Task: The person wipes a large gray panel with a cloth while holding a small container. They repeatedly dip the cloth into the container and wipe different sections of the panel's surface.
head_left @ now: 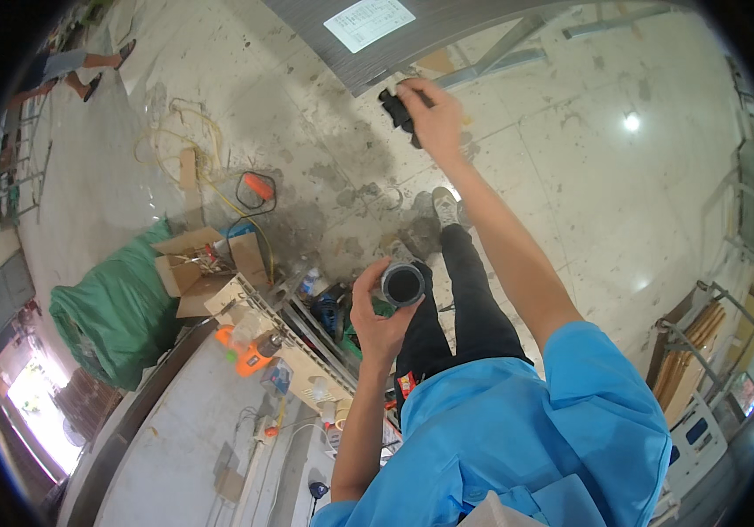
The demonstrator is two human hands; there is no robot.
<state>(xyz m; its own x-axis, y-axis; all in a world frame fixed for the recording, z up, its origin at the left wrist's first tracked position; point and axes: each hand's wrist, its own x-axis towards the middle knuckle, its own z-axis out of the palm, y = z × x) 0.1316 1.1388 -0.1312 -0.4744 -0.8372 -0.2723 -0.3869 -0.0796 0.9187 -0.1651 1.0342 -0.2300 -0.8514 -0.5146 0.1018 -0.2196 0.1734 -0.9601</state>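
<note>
My left hand [375, 318] is wrapped round a round grey container [403, 285] in front of my legs. Its open mouth faces up, and the inside looks black. Farther out, my right arm reaches toward the corner of a dark wood-grain board [320, 31]. Between the fingers of my right hand [434, 119] is a small black object [400, 114] with an uneven outline. What kind of thing it is cannot be made out. It appears beside the board's near corner; whether it touches the board is unclear.
A white label [368, 24] lies on the board. Left are a green wrapped bundle [118, 303], a cardboard box [179, 272] of tools, an orange power drill [258, 354] and a yellow cord [210, 176]. Metal frames [702, 351] stand right. Another person's legs [87, 66] show upper left.
</note>
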